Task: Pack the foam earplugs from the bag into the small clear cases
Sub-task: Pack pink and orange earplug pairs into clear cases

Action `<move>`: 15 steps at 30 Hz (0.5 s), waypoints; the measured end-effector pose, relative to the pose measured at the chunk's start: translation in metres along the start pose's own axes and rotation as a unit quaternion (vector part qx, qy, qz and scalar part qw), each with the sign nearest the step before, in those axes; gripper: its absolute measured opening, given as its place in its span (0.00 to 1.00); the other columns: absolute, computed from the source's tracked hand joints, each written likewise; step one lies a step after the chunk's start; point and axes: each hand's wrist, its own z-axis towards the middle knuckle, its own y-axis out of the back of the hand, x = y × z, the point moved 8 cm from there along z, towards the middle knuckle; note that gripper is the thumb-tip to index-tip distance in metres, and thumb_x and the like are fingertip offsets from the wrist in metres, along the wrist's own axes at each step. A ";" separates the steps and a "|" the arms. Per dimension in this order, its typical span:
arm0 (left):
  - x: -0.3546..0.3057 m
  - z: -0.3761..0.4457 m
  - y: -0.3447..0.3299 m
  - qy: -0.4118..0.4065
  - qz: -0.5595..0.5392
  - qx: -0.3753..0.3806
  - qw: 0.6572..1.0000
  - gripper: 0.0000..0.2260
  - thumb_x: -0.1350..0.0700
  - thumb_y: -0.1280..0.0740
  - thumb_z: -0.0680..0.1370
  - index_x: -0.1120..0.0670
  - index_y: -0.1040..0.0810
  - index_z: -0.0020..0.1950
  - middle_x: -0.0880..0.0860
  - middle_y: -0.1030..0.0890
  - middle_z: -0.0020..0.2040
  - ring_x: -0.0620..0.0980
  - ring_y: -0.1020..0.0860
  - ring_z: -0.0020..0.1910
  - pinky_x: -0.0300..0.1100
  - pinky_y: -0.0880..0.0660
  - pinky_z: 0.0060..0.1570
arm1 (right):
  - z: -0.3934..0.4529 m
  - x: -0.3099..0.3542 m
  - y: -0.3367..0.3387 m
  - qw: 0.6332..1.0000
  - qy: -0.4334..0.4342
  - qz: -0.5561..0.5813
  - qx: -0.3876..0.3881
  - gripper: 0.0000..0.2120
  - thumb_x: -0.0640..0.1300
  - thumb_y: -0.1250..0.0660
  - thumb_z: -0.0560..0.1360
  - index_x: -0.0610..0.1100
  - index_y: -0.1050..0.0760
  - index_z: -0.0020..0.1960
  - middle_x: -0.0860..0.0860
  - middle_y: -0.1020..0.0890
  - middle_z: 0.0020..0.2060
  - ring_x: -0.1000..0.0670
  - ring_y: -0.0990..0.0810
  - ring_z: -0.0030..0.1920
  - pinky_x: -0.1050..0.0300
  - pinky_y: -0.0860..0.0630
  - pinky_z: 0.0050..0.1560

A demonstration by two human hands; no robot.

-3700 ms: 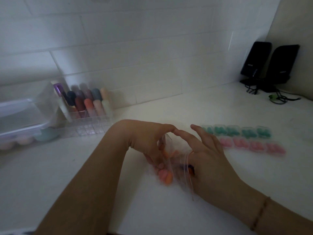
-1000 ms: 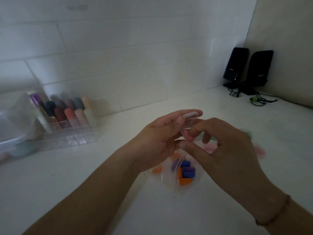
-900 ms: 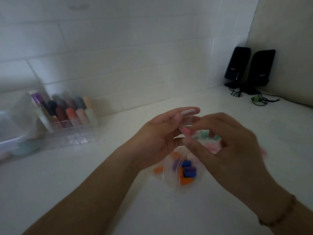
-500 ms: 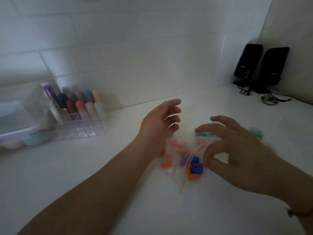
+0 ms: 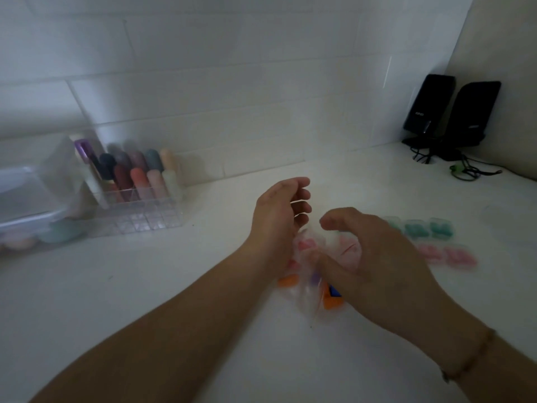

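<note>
A clear zip bag (image 5: 308, 289) lies on the white counter with orange (image 5: 288, 280), purple and blue foam earplugs inside. My left hand (image 5: 279, 219) hovers just above its left side, fingers loosely curved, holding nothing. My right hand (image 5: 374, 257) hovers over the bag's right part, fingers bent and blurred, with nothing visibly held. A small clear case with pink earplugs (image 5: 305, 245) lies between the hands. Behind my right hand stand rows of filled clear cases, teal ones (image 5: 430, 228) at the back and pink ones (image 5: 456, 257) in front.
A clear organizer with coloured tubes (image 5: 136, 184) stands at the back left by the tiled wall, next to a clear lidded box (image 5: 26, 199). Two black speakers (image 5: 453, 114) with cables sit in the far right corner.
Both hands held a clear case with a pink earplug a second ago, then let go. They have since dropped over the bag, the right hand moving left across it.
</note>
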 end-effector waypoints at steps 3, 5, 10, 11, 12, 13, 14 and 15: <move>0.001 -0.002 -0.002 -0.001 -0.009 0.004 1.000 0.11 0.59 0.40 0.80 0.57 0.18 0.45 0.51 0.22 0.37 0.48 0.26 0.34 0.41 0.29 0.37 | 0.004 -0.006 -0.013 0.999 -0.014 0.021 0.036 0.16 0.56 0.34 0.70 0.60 0.31 0.57 0.64 0.21 0.50 0.59 0.24 0.52 0.56 0.25 0.52; 0.003 -0.004 -0.005 0.002 -0.015 0.014 1.000 0.12 0.59 0.41 0.81 0.56 0.18 0.44 0.51 0.22 0.37 0.48 0.26 0.34 0.42 0.30 0.37 | 0.007 -0.008 -0.020 0.999 -0.017 0.017 0.041 0.13 0.55 0.34 0.71 0.59 0.30 0.55 0.63 0.20 0.46 0.56 0.23 0.48 0.54 0.25 0.48; 0.006 -0.005 -0.008 0.020 -0.049 0.020 0.998 0.13 0.59 0.40 0.80 0.56 0.17 0.42 0.51 0.22 0.36 0.48 0.26 0.34 0.44 0.32 0.37 | 0.013 -0.009 -0.025 0.998 -0.014 0.053 0.022 0.12 0.57 0.38 0.69 0.56 0.27 0.50 0.63 0.21 0.40 0.54 0.24 0.46 0.51 0.25 0.47; 0.006 -0.005 -0.009 0.024 -0.062 0.024 0.997 0.12 0.58 0.39 0.80 0.56 0.17 0.43 0.51 0.22 0.36 0.48 0.26 0.34 0.44 0.32 0.37 | 0.013 -0.009 -0.025 0.998 -0.009 0.059 0.014 0.12 0.57 0.38 0.69 0.56 0.27 0.50 0.63 0.21 0.40 0.54 0.25 0.47 0.51 0.26 0.47; 0.006 -0.005 -0.010 0.029 -0.079 0.031 0.996 0.12 0.56 0.39 0.80 0.56 0.17 0.44 0.51 0.22 0.37 0.48 0.26 0.35 0.44 0.32 0.37 | 0.014 -0.007 -0.023 0.998 0.000 0.055 0.005 0.12 0.57 0.38 0.68 0.57 0.27 0.50 0.63 0.22 0.40 0.55 0.26 0.47 0.50 0.27 0.48; 0.006 -0.006 -0.011 0.033 -0.098 0.038 0.994 0.11 0.55 0.38 0.80 0.56 0.17 0.45 0.51 0.22 0.37 0.48 0.26 0.35 0.44 0.32 0.37 | 0.014 -0.005 -0.021 0.999 0.011 0.047 -0.006 0.12 0.57 0.39 0.68 0.57 0.27 0.51 0.63 0.22 0.40 0.55 0.28 0.47 0.50 0.27 0.48; 0.005 -0.006 -0.012 0.035 -0.118 0.044 0.991 0.11 0.55 0.38 0.80 0.56 0.17 0.45 0.51 0.22 0.38 0.48 0.26 0.35 0.44 0.32 0.37 | 0.014 -0.002 -0.019 0.999 0.021 0.042 -0.018 0.12 0.57 0.39 0.68 0.57 0.27 0.51 0.63 0.22 0.40 0.55 0.28 0.47 0.50 0.28 0.48; 0.003 -0.006 -0.013 0.034 -0.135 0.049 0.989 0.11 0.54 0.38 0.80 0.57 0.18 0.46 0.51 0.22 0.38 0.48 0.26 0.35 0.44 0.32 0.37 | 0.015 0.000 -0.015 0.998 0.025 0.046 -0.033 0.12 0.57 0.39 0.69 0.57 0.26 0.51 0.63 0.23 0.40 0.55 0.29 0.46 0.50 0.28 0.48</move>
